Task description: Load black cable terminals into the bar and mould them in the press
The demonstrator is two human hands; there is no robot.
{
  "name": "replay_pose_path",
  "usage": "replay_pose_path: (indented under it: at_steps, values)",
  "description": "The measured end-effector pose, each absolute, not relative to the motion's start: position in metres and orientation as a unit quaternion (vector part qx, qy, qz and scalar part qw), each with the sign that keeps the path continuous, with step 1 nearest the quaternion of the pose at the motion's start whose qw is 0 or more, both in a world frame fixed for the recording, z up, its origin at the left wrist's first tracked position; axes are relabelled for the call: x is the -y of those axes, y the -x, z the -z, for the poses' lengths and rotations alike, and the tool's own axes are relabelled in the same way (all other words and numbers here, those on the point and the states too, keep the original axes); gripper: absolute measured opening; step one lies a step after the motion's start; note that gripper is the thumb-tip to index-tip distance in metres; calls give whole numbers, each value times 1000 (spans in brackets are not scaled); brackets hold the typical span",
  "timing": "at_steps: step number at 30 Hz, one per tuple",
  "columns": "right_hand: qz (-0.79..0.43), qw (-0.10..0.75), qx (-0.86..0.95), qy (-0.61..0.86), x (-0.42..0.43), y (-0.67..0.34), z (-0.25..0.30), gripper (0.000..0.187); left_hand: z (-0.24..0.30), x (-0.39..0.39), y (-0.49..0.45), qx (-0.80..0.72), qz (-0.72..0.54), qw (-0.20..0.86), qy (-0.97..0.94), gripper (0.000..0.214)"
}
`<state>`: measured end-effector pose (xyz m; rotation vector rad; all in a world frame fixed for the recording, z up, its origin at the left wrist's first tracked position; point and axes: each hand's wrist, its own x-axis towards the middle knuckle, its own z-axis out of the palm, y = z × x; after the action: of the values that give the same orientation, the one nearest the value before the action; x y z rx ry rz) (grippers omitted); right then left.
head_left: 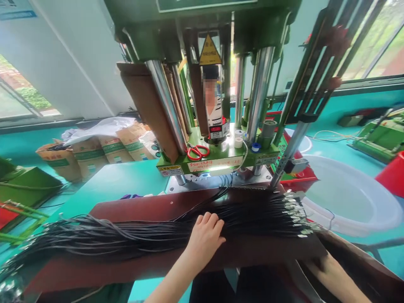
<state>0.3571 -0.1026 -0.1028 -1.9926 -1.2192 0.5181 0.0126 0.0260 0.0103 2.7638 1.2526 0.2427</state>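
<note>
A long bundle of black cables (142,235) with metal-tipped ends lies across a dark red-brown board (132,206) in front of me. My left hand (206,231) rests on the middle of the bundle, its fingers curled over the cables and its thumb out to the right. A few cables rise from the bundle to the metal plate (202,182) of a green press (202,155). Off to the right, below the board's edge, my right hand (318,267) reaches into a dark space beside my lap. Its fingers are in shadow and hidden.
Red-handled scissors (198,152) and a blue tape roll (256,147) sit on the press. Steel columns (260,94) stand behind. A big white tub (344,193) and a red bin (296,176) are at right. Paper sacks (90,153) stand at back left.
</note>
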Motion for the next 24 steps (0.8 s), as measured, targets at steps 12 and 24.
replay_pose_path:
  at_steps: [12,24]
  values:
    - [-354,192,618,675,130,-301,10,44,-33,-71,-5,-325,-193,6,-926,22]
    - [-678,696,193,137,21,-205,-16,40,-22,-42,16,-315,-337,42,-886,24]
